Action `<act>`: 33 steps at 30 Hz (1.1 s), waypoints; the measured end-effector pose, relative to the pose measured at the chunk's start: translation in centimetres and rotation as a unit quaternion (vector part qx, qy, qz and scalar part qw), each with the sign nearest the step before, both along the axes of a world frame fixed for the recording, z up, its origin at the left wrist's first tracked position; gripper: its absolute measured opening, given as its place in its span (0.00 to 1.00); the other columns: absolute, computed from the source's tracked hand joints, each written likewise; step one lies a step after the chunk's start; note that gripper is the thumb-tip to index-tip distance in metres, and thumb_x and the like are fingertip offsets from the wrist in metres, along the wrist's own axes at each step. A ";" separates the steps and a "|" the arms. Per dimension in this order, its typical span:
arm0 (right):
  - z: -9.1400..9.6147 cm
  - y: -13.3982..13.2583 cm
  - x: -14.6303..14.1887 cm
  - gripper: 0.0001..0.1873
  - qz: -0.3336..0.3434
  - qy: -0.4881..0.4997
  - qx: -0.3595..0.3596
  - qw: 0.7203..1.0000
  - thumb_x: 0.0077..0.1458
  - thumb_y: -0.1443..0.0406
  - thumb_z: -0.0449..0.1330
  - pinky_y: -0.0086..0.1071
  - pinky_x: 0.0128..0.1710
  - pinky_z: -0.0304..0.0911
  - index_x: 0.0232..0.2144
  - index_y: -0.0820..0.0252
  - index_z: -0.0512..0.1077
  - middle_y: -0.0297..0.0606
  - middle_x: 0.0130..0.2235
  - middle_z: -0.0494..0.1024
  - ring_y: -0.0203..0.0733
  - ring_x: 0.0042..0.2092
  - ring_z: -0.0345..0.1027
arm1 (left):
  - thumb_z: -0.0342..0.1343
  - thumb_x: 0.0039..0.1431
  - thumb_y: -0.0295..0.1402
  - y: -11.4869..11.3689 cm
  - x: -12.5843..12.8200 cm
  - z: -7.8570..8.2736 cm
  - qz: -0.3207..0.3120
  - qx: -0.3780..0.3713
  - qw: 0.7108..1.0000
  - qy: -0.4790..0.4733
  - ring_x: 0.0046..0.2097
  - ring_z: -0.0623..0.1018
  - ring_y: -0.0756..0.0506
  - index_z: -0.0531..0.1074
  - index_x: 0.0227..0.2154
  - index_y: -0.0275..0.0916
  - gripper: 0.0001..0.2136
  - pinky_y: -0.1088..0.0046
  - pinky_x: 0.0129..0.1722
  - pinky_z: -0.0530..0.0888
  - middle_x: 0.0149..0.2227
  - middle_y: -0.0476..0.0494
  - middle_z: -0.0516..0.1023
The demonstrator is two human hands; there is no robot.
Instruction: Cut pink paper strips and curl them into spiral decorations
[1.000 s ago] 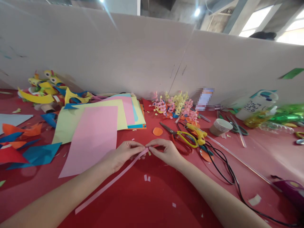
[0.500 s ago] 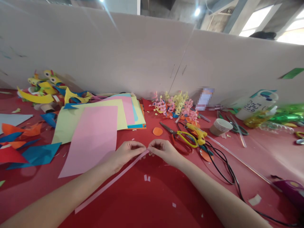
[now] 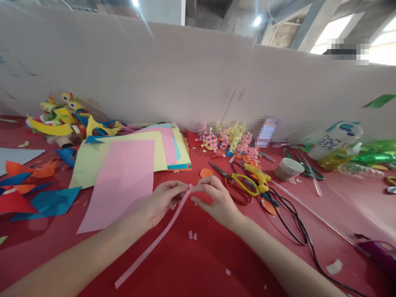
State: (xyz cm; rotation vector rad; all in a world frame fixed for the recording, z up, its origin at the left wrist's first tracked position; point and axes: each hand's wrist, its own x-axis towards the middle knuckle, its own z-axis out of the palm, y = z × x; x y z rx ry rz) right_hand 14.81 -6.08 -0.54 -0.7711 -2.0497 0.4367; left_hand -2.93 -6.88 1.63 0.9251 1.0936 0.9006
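Note:
A long, narrow pink paper strip (image 3: pixel 161 237) runs from between my hands down toward the front of the table, its lower end hanging free. My left hand (image 3: pixel 167 198) pinches it near the upper end, where the paper looks slightly curled. On the other side, my right hand (image 3: pixel 218 202) has its index fingertip at that curled end, with the thumb held apart below it. Left of my hands lies a pink paper sheet (image 3: pixel 123 177) on top of a pale yellow sheet (image 3: pixel 83 165). Scissors with yellow and red handles (image 3: pixel 244 183) lie just beyond my right hand.
Curled paper spirals (image 3: pixel 235 138) stand near the white partition (image 3: pixel 154 74). A yellow glue gun (image 3: pixel 260 177) with a black cable (image 3: pixel 291 216), a paper cup (image 3: pixel 288 169) and a clear stick (image 3: pixel 321 218) lie right. Folded coloured papers (image 3: pixel 46 202) are left. Paper scraps dot the red table (image 3: pixel 173 276).
My right thumb and index finger have parted from their pinch. The strip's upper end now curls, and its lower end has swung to the right.

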 end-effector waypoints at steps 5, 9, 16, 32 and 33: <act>0.1 -0.5 -0.1 0.06 -0.027 -0.038 0.084 0.995 0.56 0.67 0.57 0.33 0.36 0.62 0.35 0.55 0.73 0.38 0.33 0.71 0.38 0.35 0.64 | 0.63 0.45 0.37 -0.5 0.3 -0.3 0.016 0.004 1.000 -0.014 0.26 0.64 0.53 0.74 0.21 0.37 0.08 0.76 0.26 0.60 0.21 0.51 0.68; 0.2 -0.4 -0.1 0.05 -0.015 0.009 0.074 0.997 0.55 0.70 0.57 0.34 0.37 0.62 0.34 0.57 0.72 0.37 0.32 0.72 0.37 0.34 0.65 | 0.62 0.45 0.37 -0.8 0.5 -0.2 0.020 0.017 1.000 -0.013 0.27 0.65 0.53 0.74 0.22 0.38 0.08 0.77 0.27 0.61 0.23 0.51 0.69; -0.2 -0.2 -0.8 0.07 -0.001 0.158 -0.180 0.971 0.49 0.69 0.59 0.32 0.36 0.65 0.33 0.57 0.69 0.36 0.34 0.70 0.37 0.35 0.65 | 0.59 0.50 0.35 -1.1 0.6 -0.2 0.015 0.095 0.993 0.075 0.27 0.66 0.52 0.73 0.22 0.38 0.07 0.76 0.27 0.62 0.22 0.52 0.69; -0.4 0.4 -0.9 0.11 0.048 0.233 -0.380 0.894 0.46 0.58 0.62 0.28 0.30 0.61 0.27 0.59 0.68 0.31 0.27 0.69 0.33 0.30 0.63 | 0.58 0.50 0.38 -0.8 0.3 -0.7 -0.010 0.134 0.981 0.143 0.32 0.72 0.48 0.76 0.30 0.42 0.07 0.73 0.31 0.67 0.32 0.47 0.77; -0.4 0.3 -0.9 0.12 0.051 0.230 -0.384 0.893 0.46 0.57 0.62 0.28 0.30 0.61 0.26 0.60 0.68 0.31 0.27 0.69 0.33 0.29 0.62 | 0.58 0.51 0.38 -0.8 0.3 -0.7 -0.012 0.137 0.978 0.154 0.32 0.73 0.48 0.76 0.30 0.41 0.07 0.72 0.32 0.68 0.32 0.47 0.77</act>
